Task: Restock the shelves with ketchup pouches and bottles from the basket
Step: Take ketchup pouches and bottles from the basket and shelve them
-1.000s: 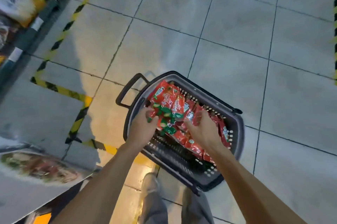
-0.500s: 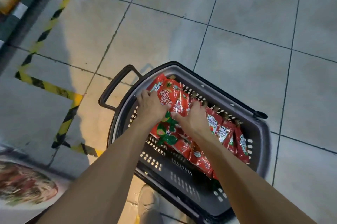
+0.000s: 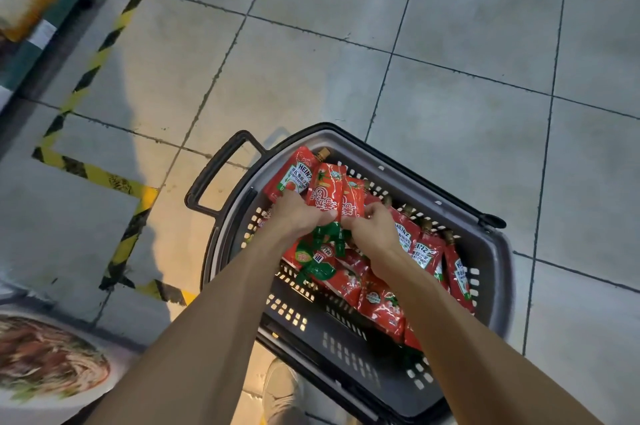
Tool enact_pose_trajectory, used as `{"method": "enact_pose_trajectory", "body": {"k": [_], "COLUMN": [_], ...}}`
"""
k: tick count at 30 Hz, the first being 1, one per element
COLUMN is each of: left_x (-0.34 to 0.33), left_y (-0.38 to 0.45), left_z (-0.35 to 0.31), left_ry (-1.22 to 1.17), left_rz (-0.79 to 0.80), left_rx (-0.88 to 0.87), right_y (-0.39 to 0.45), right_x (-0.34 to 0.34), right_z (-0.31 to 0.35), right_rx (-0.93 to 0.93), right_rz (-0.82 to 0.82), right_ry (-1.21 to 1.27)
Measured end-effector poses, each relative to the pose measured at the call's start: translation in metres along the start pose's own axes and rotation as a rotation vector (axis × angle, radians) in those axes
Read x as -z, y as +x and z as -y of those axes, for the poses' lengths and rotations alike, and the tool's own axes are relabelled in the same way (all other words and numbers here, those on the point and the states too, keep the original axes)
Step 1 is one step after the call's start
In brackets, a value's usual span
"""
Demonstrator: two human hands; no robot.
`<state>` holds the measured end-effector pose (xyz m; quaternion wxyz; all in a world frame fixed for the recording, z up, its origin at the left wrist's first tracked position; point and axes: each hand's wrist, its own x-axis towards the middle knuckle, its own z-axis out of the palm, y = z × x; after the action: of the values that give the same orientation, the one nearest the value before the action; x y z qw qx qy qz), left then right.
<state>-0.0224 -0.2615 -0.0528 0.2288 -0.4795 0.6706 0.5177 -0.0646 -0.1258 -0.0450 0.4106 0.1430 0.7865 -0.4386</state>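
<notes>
Head view, nearest first: I note a shoe [image 3: 282, 386] on the tiled floor [image 3: 450, 43] at the bottom edge, just beside the near wall of the grey basket [image 3: 498, 272]. Both my forearms reach down into the basket. My left hand [image 3: 298, 216] has its fingers curled around the lower edges of a bunch of red ketchup pouches [image 3: 334, 192], thumb pressed on the front pouch. My right hand [image 3: 372, 227] pinches the same bunch from the other side, fingers curled over the right-hand pouch; whether it also grips a pouch beneath I cannot tell. The bunch stands upright at the far-left corner of the basket. More red pouches [image 3: 377, 300] lie flat on the basket floor under my wrists, and a row of Heinz spouted pouches [image 3: 424, 251] leans along the right wall. Beyond, the basket handle [image 3: 216, 178] projects to the left. Farther left, yellow-black floor tape [image 3: 104, 54] runs toward a shelf edge [image 3: 38, 33] at the upper-left corner.
</notes>
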Motion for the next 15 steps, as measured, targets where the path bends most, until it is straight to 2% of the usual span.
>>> {"method": "enact_pose_trajectory", "body": {"k": [9,15], "left_x": [0.018,0.057], "left_y": [-0.018,-0.08], "left_z": [0.026,0.058], "left_ry": [-0.364,-0.357], "left_rz": [-0.111,-0.313], "left_rx": [-0.029,-0.155], "right_y": [-0.021,-0.088], "right_x": [0.02,0.057], "right_z": [-0.005,-0.009], "right_rx": [0.063,0.136], "right_rz": [-0.025,0.026], "right_ry": [0.205,0.292]}}
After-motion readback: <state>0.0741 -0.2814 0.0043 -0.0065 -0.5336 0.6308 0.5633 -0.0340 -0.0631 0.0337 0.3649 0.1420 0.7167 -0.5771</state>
